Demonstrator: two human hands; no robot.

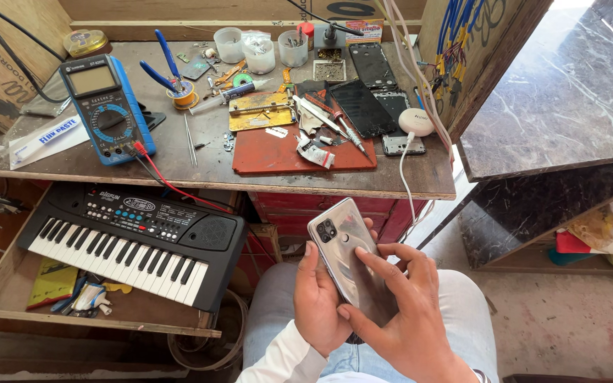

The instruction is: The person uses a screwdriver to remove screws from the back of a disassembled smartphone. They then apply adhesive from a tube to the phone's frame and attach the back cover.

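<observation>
A silver smartphone [345,248] lies back side up over my lap, its camera cluster at the top left corner. My left hand [317,301] grips the phone along its left edge from below. My right hand [402,312] rests on the back cover, fingers spread and fingertips pressing on the lower half and right edge. Both hands are in front of the workbench [200,170], below its front edge.
On the bench: a blue multimeter [104,106] with a red lead, blue pliers [164,71], a red mat [278,152] with a screwdriver [345,128], dark phone panels [363,106], plastic cups [260,53]. A black toy keyboard [136,241] sits in the drawer at left. A marble slab [562,92] stands at right.
</observation>
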